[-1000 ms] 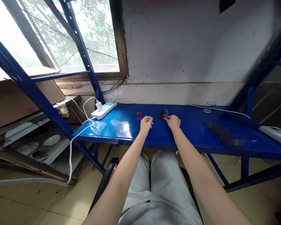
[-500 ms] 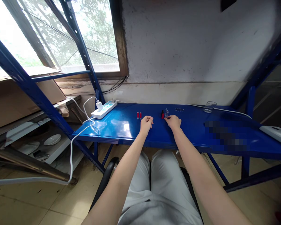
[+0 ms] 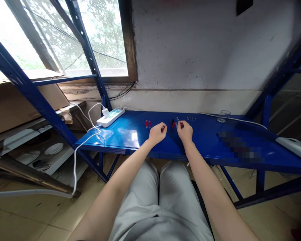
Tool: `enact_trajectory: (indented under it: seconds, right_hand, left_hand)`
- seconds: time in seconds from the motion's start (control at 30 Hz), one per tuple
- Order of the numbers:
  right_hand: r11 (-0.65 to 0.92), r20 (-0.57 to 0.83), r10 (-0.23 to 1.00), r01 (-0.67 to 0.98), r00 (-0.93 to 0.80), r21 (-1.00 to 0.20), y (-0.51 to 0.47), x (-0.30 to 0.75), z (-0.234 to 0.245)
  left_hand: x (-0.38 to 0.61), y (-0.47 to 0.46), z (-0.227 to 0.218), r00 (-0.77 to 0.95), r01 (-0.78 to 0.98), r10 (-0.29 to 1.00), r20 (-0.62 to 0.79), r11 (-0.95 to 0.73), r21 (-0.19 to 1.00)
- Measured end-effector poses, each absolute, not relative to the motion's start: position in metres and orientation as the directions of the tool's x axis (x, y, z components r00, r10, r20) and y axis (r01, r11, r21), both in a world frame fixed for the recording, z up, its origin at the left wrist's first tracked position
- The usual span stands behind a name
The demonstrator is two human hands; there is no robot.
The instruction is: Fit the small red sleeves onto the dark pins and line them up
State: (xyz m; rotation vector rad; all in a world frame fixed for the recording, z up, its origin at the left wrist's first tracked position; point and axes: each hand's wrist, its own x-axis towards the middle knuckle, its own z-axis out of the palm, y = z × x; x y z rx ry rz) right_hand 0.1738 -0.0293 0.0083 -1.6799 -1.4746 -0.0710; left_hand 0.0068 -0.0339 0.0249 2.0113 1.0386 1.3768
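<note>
Cluster of clear pieces: on the surface, just left of the fingertips of the right grip and reaching slightly beyond them; partly covered by the fingers, so I cannot count it. Long axis seems to run away from me; standing or lying, I cannot tell. Nearer hand: right.

Red-and-black piece: one, beyond the cluster's left side as read from the right grip, close against it; black end farther out, red end nearer me. It sits between the two hands, closer to the right.

Right grip: forearm reaching forward and inward from my right, wrist bent toward the middle, thumb and index brought together at the cluster's edge. Whether they pinch a clear piece or merely meet beside it, I cannot tell.

Left grip: forearm slanting in from my left, fingers curled inward, thumb near the index, facing the right hand. I see nothing protruding; whether the curl hides anything, I cannot tell.

Red pieces: two, side by side, paler at the near ends, just beyond the left grip and to its left.

Row of small pieces: beyond the right grip, to its right.

Glass: farther right again.
</note>
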Motion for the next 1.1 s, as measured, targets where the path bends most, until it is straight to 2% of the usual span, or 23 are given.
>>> enact_trajectory:
  seconds: [0.1,0.17,0.27,0.4,0.53,0.8,1.0,1.1]
  right_hand:
    - [0.214,0.606,0.766,0.805,0.214,-0.554,-0.03,0.172,0.008]
    - [0.285,0.632,0.758,0.788,0.164,-0.546,-0.03,0.171,0.008]
    - [0.326,0.64,0.757,0.775,0.128,-0.541,-0.031,0.17,0.008]
    - [0.313,0.607,0.787,0.776,0.112,-0.548,-0.032,0.168,0.008]
    - [0.309,0.574,0.814,0.776,0.083,-0.55,-0.033,0.167,0.008]
    - [0.325,0.569,0.821,0.772,0.056,-0.546,-0.032,0.167,0.007]
    - [0.466,0.681,0.732,0.71,0.026,-0.528,-0.027,0.168,0.002]
    - [0.488,0.695,0.718,0.697,0.021,-0.526,-0.027,0.169,0.001]
  left_hand:
    - [-0.007,-0.017,0.053,0.25,0.465,0.739,0.626,-0.659,0.591]
    - [-0.019,-0.002,0.07,0.329,0.629,0.709,0.624,-0.657,0.415]
    - [-0.036,0.02,0.084,0.469,0.769,0.725,0.504,-0.616,0.172]
    - [-0.055,0.039,0.082,0.485,0.853,0.805,0.342,-0.522,0.02]
    - [-0.062,0.044,0.072,0.469,0.874,0.836,0.286,-0.487,-0.012]
    - [-0.057,0.046,0.06,0.471,0.872,0.829,0.302,-0.488,-0.021]
    - [-0.057,0.046,0.057,0.461,0.879,0.84,0.287,-0.477,-0.016]
    - [-0.057,0.047,0.054,0.465,0.872,0.832,0.302,-0.489,0.004]
